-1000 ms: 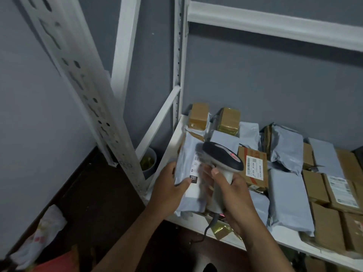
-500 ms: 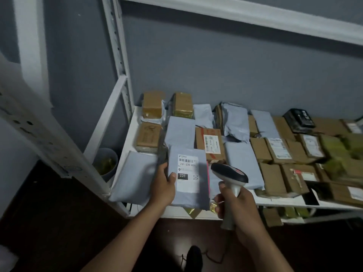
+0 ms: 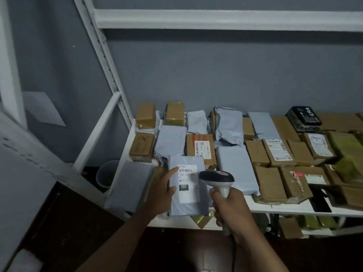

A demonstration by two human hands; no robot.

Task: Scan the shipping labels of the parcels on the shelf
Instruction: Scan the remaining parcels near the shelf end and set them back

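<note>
Shelf: white metal shelf point(image 3: 261, 208) against a grey wall, its surface crowded with parcels lying flat; a white upright and a diagonal brace stand at its left end.
Parcel in hand: grey poly mailer point(image 3: 187, 205) at the front edge of the shelf, left of centre, face up, its lower end overhanging the edge.
Shipping label: white label point(image 3: 187, 184) on the mailer's upper face, barcode at top, the printed line "231-239-K01" below it and a black block reading "231".
Left hand: left hand point(image 3: 160, 190) lies against the mailer's left edge; forefinger straight, tip touching the label's top left corner beside the barcode; thumb on the mailer's face. How the other fingers lie cannot be told.
Right hand: right hand point(image 3: 228, 206) has its fingers wrapped tight round the grip of the scanner.
Scanner: handheld barcode scanner point(image 3: 217, 178), dark head over pale grip, head above the mailer's right edge and just beside the label; a cable hangs from the grip's base.
Neighbouring parcels: a second grey mailer point(image 3: 129, 186) lies left of the left hand; a brown labelled carton point(image 3: 200, 149) sits directly behind the held mailer; further brown boxes and grey mailers fill the shelf to the right.
Other items: black box point(image 3: 303, 117) at the rear right; grey bin point(image 3: 107, 176) on the floor under the brace.
</note>
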